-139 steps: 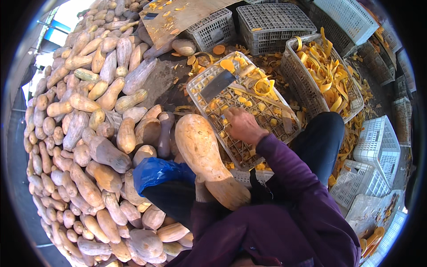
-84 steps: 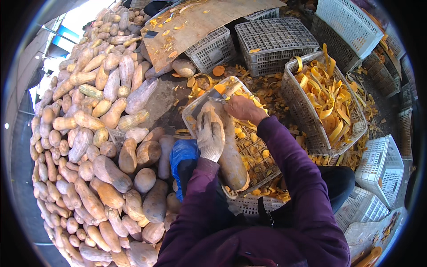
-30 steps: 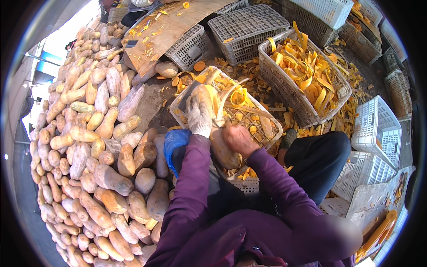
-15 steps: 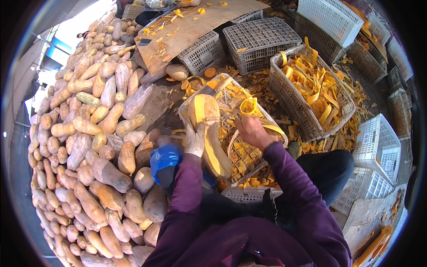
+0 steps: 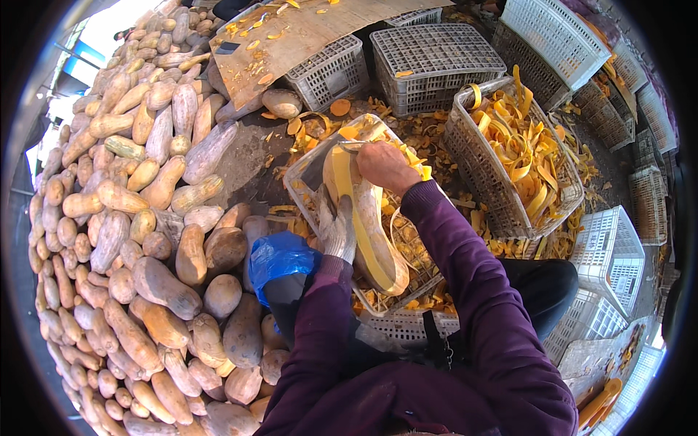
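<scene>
My left hand (image 5: 334,227), in a pale glove, grips the side of a long squash (image 5: 376,254) that has a bright yellow peeled band down its length. My right hand (image 5: 379,161), bare, is closed on the handle of a peeler (image 5: 350,146), mostly hidden in my fingers, at the squash's upper end. The squash lies over an upturned plastic crate (image 5: 297,185) strewn with yellow chips and peel. A blue plastic bag (image 5: 280,263) covers my left knee, beside my left wrist.
A big pile of squashes (image 5: 145,211) fills the left. A crate (image 5: 465,167) heaped with peel stands right, stacked crates (image 5: 603,254) beyond it. A stained board (image 5: 305,27) lies over crates at the back, near a person's dark-clothed leg (image 5: 225,9). Peel litters the floor.
Over the last seconds the squash has been turned and has gained a yellow peeled band. In the last half second my right hand has moved up and left to its upper end.
</scene>
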Demonstrator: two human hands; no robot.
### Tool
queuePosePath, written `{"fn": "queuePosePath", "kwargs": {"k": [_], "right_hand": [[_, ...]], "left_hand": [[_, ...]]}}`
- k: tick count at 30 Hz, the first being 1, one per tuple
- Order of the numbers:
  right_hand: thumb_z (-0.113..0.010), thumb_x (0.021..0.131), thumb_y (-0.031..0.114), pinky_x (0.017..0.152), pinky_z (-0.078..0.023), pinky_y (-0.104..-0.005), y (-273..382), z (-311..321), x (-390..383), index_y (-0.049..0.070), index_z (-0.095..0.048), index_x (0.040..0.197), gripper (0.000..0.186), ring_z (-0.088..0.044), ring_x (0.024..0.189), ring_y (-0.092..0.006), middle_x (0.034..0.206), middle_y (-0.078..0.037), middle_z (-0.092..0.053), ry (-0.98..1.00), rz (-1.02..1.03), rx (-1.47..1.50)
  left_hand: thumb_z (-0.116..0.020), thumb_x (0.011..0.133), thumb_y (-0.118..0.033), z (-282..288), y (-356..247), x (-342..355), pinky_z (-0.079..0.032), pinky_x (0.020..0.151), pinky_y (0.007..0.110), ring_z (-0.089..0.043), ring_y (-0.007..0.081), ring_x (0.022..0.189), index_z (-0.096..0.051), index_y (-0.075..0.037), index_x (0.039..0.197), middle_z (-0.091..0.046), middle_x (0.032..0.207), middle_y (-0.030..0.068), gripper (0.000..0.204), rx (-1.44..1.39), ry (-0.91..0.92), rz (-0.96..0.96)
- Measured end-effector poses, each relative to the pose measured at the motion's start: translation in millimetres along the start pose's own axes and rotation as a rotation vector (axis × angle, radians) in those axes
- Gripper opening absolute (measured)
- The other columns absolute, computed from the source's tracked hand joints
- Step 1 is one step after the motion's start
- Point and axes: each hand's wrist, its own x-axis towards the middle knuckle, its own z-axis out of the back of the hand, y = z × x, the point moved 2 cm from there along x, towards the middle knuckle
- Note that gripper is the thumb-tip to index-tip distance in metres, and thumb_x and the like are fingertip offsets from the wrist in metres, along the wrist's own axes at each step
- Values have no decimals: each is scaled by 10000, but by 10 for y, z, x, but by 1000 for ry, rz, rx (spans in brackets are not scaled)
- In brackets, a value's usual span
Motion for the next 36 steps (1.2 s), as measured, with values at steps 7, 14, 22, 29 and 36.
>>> {"fn": "queuePosePath", "kwargs": {"k": [7, 14, 22, 29, 36], "right_hand": [[-614, 919, 181, 841, -591, -513, -235, 45, -101, -12, -766, 908, 246, -751, 921, -422, 929, -254, -758, -13, 29, -17], [-652, 860, 142, 736, -599, -486, -517, -104, -119, -3, -760, 798, 192, -744, 779, -397, 821, -220, -739, -141, 172, -19], [-608, 913, 160, 793, -607, -479, -986, -542, -175, -6, -758, 888, 225, -744, 854, -377, 895, -199, -756, -74, 311, -202], [-561, 965, 268, 996, -549, -519, -519, -550, -14, -119, -738, 1063, 437, -708, 1111, -501, 1132, -357, -730, 337, 137, 49], [-602, 942, 198, 887, -575, -483, -892, -911, 182, -12, -744, 932, 254, -720, 967, -406, 952, -229, -736, 193, 267, -83]], "left_hand": [[-723, 1040, -401, -145, -92, -421, -386, 1223, 409, -451, 304, 1496, -210, -5, 1705, -394, 1687, 200, 929, -336, 68, 352], [-776, 1001, -336, -64, 615, -1166, -491, 1136, 436, -626, 315, 1277, -515, -12, 1526, -630, 1439, 146, 670, -774, 208, 472], [-618, 1034, -627, -74, 250, -1388, -463, 1189, 491, -552, 328, 1391, -469, -144, 1607, -578, 1538, 128, 764, -1070, 326, 601], [-613, 1053, -580, 68, 809, -2020, -438, 1215, 509, -515, 329, 1451, -392, -107, 1634, -528, 1588, 139, 782, -955, 253, 519], [-651, 1025, -530, 260, 635, -1825, -536, 1127, 515, -640, 337, 1318, -481, -120, 1579, -635, 1476, 145, 710, -1181, 324, 540]]}}
